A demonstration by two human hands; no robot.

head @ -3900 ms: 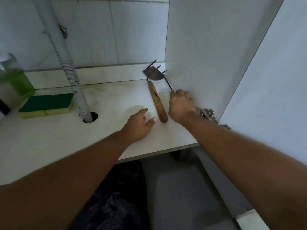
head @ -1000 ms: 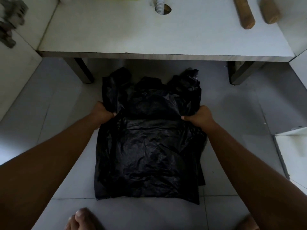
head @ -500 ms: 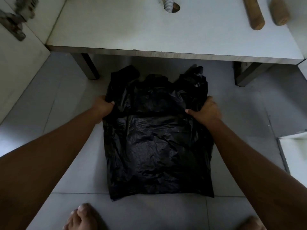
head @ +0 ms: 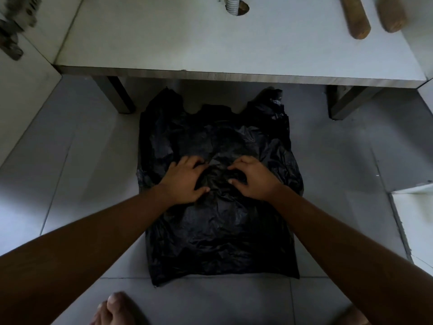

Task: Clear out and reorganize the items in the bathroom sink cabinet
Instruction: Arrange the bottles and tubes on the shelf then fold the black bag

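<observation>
The black plastic bag (head: 218, 231) lay flat on the tiled floor (head: 82, 184), directly in front of the open cabinet, with its two handle loops pointing toward the cabinet and its closed end toward the person. Both hands rested on the upper middle part of the bag, close to each other but apart. The left hand (head: 185, 181) had its fingers (head: 196, 161) bent, with the tips on the plastic and the thumb spread to the side. The right hand (head: 254, 180) lay in the same way, its fingers (head: 236, 166) bent down onto the wrinkled plastic between the two hands. I could not tell if the fingers really pinched the plastic or only pressed on it.

Behind the bag stood the cabinet bottom board (head: 164, 43) on two dark legs. On its right part lay two wooden handles (head: 355, 17) side by side, and a ribbed drain pipe (head: 232, 5) passed through a hole in the board. A bare foot (head: 117, 308) showed at the lower edge, near the bag's closed end.
</observation>
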